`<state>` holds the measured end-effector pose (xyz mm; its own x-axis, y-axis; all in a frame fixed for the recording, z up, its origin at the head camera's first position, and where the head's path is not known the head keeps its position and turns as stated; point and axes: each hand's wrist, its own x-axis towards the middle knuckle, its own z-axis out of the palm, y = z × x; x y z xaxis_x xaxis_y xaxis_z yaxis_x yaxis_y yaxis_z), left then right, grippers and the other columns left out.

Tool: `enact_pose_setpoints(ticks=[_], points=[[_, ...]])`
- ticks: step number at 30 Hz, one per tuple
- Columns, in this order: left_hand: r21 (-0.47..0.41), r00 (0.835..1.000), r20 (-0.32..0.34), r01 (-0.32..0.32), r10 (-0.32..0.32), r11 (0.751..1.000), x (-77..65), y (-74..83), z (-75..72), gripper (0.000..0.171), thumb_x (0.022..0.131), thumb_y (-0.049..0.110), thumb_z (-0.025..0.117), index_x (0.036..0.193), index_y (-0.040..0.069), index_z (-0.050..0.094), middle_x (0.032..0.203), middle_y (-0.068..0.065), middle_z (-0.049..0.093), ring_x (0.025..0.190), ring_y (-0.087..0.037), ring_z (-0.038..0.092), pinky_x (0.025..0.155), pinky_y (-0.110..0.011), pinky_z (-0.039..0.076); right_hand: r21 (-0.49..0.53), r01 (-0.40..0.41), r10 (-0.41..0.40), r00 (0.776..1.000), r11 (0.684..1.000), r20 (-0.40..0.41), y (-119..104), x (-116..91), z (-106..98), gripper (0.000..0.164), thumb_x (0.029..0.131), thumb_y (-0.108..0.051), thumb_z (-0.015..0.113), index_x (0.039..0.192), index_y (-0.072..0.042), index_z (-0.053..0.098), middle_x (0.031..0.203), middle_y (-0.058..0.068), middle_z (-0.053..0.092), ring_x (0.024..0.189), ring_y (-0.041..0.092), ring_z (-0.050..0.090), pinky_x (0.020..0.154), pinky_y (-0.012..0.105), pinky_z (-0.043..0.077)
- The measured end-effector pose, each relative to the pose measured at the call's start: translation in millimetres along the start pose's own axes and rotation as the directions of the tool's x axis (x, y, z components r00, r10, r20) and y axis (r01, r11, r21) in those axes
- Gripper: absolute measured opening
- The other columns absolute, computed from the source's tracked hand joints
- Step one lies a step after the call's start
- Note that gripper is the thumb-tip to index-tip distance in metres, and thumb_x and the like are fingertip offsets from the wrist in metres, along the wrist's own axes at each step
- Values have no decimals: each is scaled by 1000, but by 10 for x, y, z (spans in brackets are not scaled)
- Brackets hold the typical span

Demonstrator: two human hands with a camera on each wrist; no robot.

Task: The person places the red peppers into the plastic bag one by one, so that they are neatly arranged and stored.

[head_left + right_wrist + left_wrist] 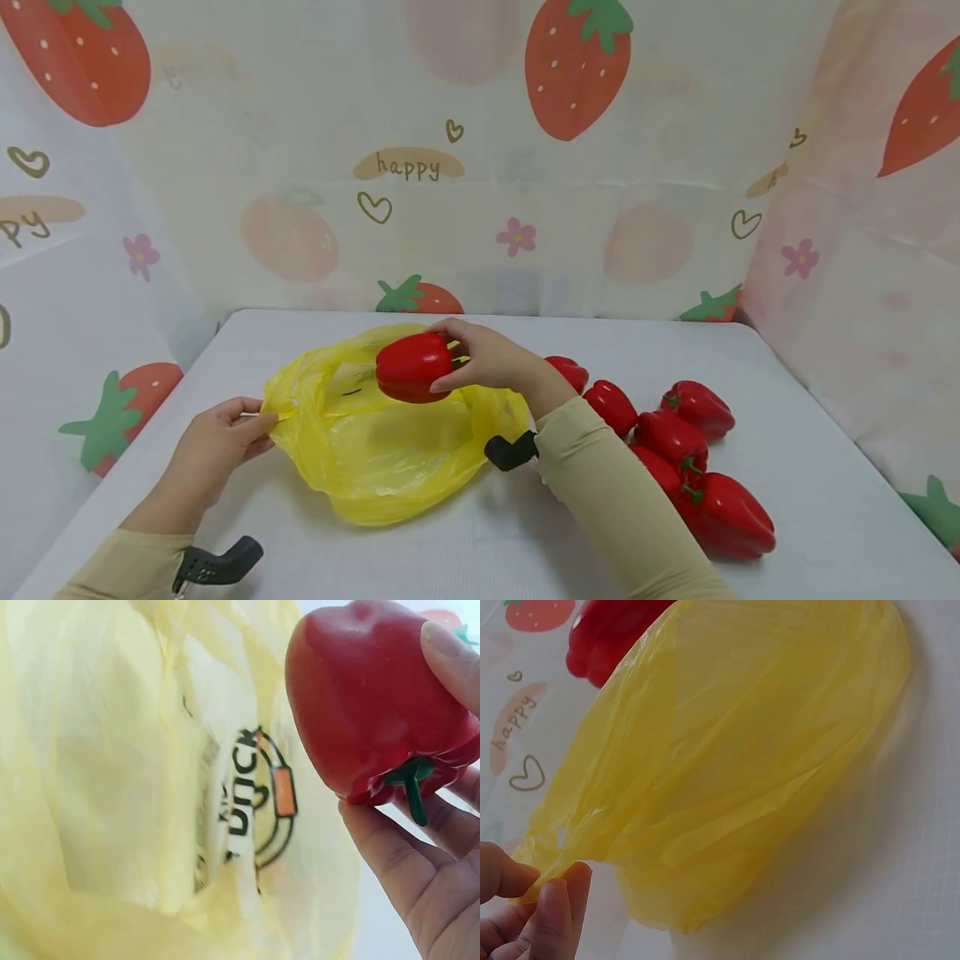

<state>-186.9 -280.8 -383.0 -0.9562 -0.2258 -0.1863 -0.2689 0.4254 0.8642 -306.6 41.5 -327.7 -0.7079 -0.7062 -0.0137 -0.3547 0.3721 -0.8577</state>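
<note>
In the head view my right hand holds a red bell pepper above the mouth of a yellow plastic bag. Its thumb and fingers grip the stem end, and the green stem shows in the right wrist view beside the palm. My left hand pinches the bag's left edge between thumb and fingers, as the left wrist view also shows. The bag lies spread on the white table with its opening facing up. Black lettering on it appears in the right wrist view.
Several more red bell peppers lie in a group on the right of the white table, partly behind my right forearm. A strawberry-patterned cloth hangs round the back and sides. Each wrist wears a black camera mount.
</note>
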Motion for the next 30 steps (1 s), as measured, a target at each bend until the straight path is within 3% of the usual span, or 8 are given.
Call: enact_pose_setpoints(ticks=[8,15,30], points=[[1,1000,-1,19,-19,1000,2,5,11,52,90,39,55,124,1,46,121,-21,53,85,-13,62,74,-21,53,-10,-40,39,998,999,-57,39,144,155,68,71,-26,79,129,-22,44,116,-5,53,104,17,53,77,28,53],[2,999,8,46,-46,999,1,-5,-6,54,89,38,56,126,1,45,123,-22,51,89,-17,62,74,-22,53,-21,-15,14,998,1000,-68,81,309,295,68,71,-26,79,129,-19,44,118,-5,53,106,16,52,78,25,52],[-6,1000,-2,-12,12,1000,42,-11,8,52,90,39,54,124,0,46,116,-19,56,83,-10,62,72,-20,53,-25,-50,49,996,998,-75,204,540,525,69,69,-28,79,129,-19,45,115,-6,53,102,15,54,78,22,50]])
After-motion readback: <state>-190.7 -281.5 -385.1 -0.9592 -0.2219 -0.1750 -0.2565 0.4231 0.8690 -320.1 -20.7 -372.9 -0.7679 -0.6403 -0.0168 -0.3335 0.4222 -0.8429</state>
